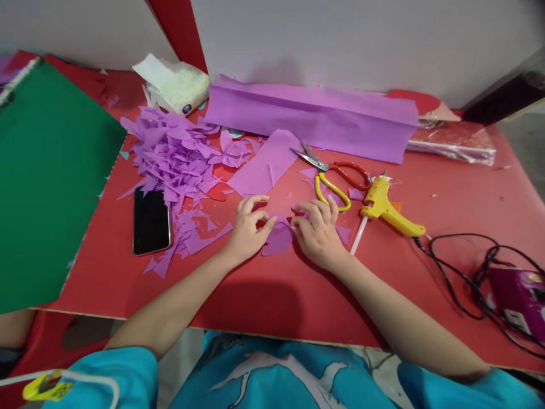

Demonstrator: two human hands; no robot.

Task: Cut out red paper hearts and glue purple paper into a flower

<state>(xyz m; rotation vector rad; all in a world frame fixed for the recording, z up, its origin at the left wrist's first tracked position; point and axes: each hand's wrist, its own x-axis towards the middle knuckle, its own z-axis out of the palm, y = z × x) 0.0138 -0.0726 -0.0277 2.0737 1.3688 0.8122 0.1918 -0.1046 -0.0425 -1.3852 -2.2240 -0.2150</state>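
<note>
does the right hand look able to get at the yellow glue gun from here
Probably yes: nothing tall stands between the right hand and the yellow glue gun, though the hand seems busy pinching the purple cutout.

A red table [460, 199] carries purple pieces [170, 153], scissors [323, 166], phone [151, 221] and glue gun [380, 199].

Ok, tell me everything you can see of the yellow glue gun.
The glue gun has a yellow, plastic-looking body and lies on its side on the tabletop, to the right of the right hand. Its grey nozzle points away from the person, close by the scissors. A whitish glue stick juts from its rear, and a black cord runs from near its handle's end. No hand touches it.
</note>
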